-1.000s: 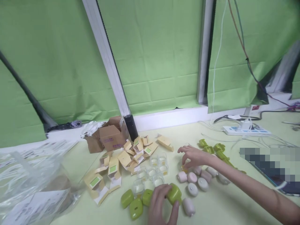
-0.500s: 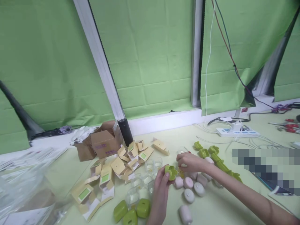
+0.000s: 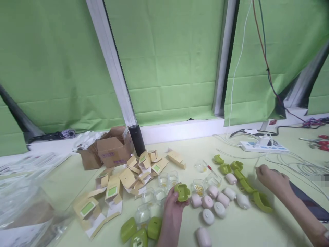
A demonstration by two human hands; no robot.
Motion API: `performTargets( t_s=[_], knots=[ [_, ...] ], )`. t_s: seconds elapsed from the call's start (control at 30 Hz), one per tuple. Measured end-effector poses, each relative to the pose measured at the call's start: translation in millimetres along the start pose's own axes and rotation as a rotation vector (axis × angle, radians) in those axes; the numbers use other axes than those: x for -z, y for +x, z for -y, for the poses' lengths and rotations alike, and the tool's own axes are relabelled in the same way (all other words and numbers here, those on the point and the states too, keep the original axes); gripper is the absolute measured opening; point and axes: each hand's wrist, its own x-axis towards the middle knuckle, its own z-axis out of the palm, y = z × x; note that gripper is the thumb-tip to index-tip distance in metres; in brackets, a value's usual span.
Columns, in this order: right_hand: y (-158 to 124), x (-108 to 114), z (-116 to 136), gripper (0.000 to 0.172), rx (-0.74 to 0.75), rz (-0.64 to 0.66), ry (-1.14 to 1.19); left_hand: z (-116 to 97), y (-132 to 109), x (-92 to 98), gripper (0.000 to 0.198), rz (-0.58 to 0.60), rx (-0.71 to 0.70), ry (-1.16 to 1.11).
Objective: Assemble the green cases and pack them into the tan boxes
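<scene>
My left hand [image 3: 172, 209] is closed round a small green plastic shell [image 3: 182, 192] with a scalloped rim, its hollow side turned up. My right hand [image 3: 273, 179] is curled at the right, beside a row of similar green shells [image 3: 247, 186] and over the edge of a dark flat device [image 3: 307, 200]. Whatever its fingers hold, if anything, is hidden. Between the hands lie several pale pink and white rounded cylinders [image 3: 207, 202]. A clear cup [image 3: 198, 187] with small yellow pieces stands close to my left hand. A red-handled screwdriver [image 3: 210, 168] lies behind it.
Several closed green cases [image 3: 154, 227] and clear cups [image 3: 143, 213] stand at the front left. Opened yellow cartons [image 3: 113, 188] are heaped behind them, near a brown box [image 3: 110, 149] and a black cylinder [image 3: 137, 140]. A power strip [image 3: 263, 146] with loose cables lies back right.
My right hand has moved from the clear cup with yellow pieces over to the right, past the green shells. My left hand keeps the green shell, now tilted and slightly further left.
</scene>
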Motion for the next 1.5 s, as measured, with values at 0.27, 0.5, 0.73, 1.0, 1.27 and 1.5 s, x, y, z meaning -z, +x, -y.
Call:
performTargets(
  t_s=[0.27,0.5,0.73,1.0,1.27,1.5],
  knots=[
    [-41,-33,118,0.037,0.077,0.280,0.534,-7,-8,-13.0,0.038,0.020,0.122,-0.065],
    [-72,-64,162,0.028,0.098,0.510,0.918,-2,-5,-10.6,0.030,-0.002,0.128,-0.094],
    [-90,-50,166,0.012,0.456,0.684,0.603,-8,-12,-17.8,0.021,0.049,-0.084,0.032],
    [-131,-101,190,0.005,0.670,0.712,0.007,-23,-16,-16.6,0.019,-0.008,-0.198,0.002],
    [-93,-62,175,0.019,0.442,0.632,0.461,-17,-17,-19.4,0.018,0.011,-0.104,-0.008],
    [-86,-65,166,0.018,0.466,0.321,0.525,3,-18,-15.9,0.033,0.083,0.004,0.121]
  ],
)
